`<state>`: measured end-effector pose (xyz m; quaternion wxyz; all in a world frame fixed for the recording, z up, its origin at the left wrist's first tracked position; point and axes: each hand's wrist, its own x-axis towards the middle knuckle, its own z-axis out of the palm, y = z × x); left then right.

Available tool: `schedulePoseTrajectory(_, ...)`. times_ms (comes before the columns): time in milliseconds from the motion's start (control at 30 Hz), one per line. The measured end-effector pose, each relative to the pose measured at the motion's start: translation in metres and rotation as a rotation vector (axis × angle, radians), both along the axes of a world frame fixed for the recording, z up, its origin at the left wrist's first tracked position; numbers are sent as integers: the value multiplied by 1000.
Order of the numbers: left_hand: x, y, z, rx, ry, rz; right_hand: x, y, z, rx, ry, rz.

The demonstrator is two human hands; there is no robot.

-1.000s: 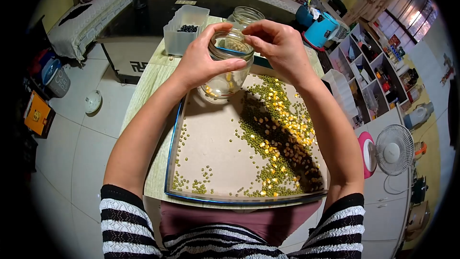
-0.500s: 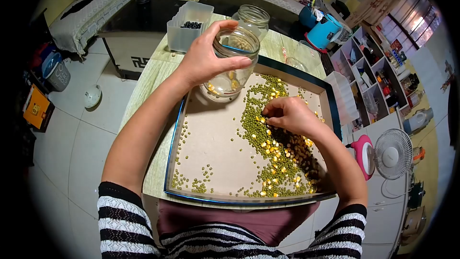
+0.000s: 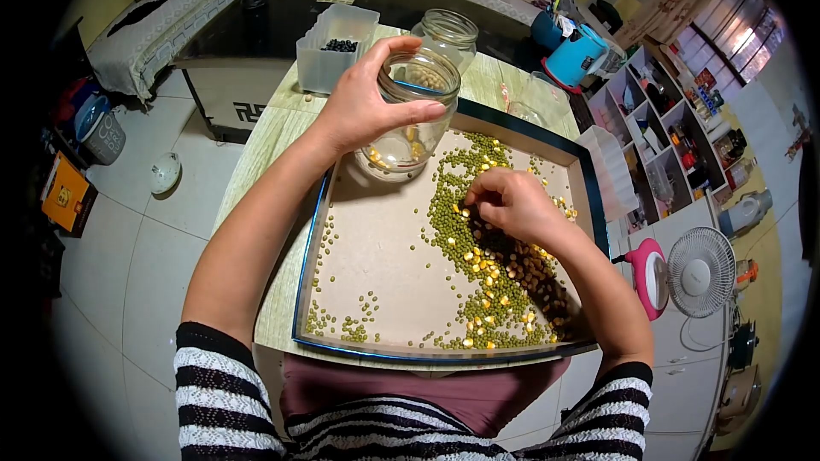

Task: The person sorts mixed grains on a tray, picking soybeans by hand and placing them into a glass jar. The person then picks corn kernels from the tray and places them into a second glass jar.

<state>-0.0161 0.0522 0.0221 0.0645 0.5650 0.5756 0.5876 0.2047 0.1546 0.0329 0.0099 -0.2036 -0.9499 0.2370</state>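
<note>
My left hand (image 3: 366, 107) is wrapped round a clear glass jar (image 3: 401, 145), which stands tilted at the back left of a shallow box (image 3: 367, 239). A few yellow kernels show near the jar's bottom. Over the right half of the box spread green beans (image 3: 453, 222) mixed with yellow corn kernels (image 3: 487, 269). Brownish kernels lie in the shadow there. My right hand (image 3: 517, 205) is down at this pile with thumb and fingers pinched together; whatever is between its fingertips is hidden.
Behind the jar stand a second glass jar (image 3: 450, 34) and a translucent container (image 3: 320, 64) with black beans (image 3: 340, 45). A ribbed white container (image 3: 608, 172) is just right of the box. The box's dark rim (image 3: 589, 171) surrounds the pile.
My right hand has left the jar's mouth and come down to the pile, its fingers now pinched among the beans. My left hand still holds the jar, which has shifted slightly in view.
</note>
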Motion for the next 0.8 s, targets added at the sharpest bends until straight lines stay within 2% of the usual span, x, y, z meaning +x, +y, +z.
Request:
schedulePoseTrajectory(200, -1, 1, -1, 3, -2, -4, 0, 6, -18, 81, 81, 153)
schedulePoseTrajectory(333, 0, 0, 0, -7, 5, 11, 0, 1, -10, 16, 42, 141)
schedulePoseTrajectory(500, -1, 2, -3, 4, 0, 4, 0, 1, -11, 121, -2, 197)
schedulePoseTrajectory(633, -1, 2, -3, 12, 11, 11, 0, -6, 8, 25, -40, 74)
schedulePoseTrajectory(700, 0, 1, -1, 13, 2, 8, -2, -4, 22, -14, 88, 20)
schedulePoseTrajectory(733, 1, 0, 0, 8, -5, 0, -5, 4, 22, -118, 181, 8)
schedulePoseTrajectory(800, 1, -1, 0, 5, -3, 10, -16, 7, 40, -65, 322, 28)
